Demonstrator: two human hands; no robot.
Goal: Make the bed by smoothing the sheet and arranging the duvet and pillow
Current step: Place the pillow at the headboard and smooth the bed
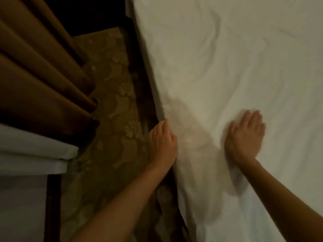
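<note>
The room is dim, with warm yellow light. Thick brown cloth curtains (43,75) hang in big folds on the left. A thin white cloth (31,151) lies just below them. The floor has a green-gold carpet with flower shapes (111,123). At the bottom left, a dark wooden strip (52,206) runs beside a pale grey flat part (21,206).

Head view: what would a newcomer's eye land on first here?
The creased white sheet fills the right half, with the right hand pressed flat on it near the bottom. The left hand rests at the bed's left edge, beside the patterned carpet. Brown curtain folds hang at upper left.
</note>
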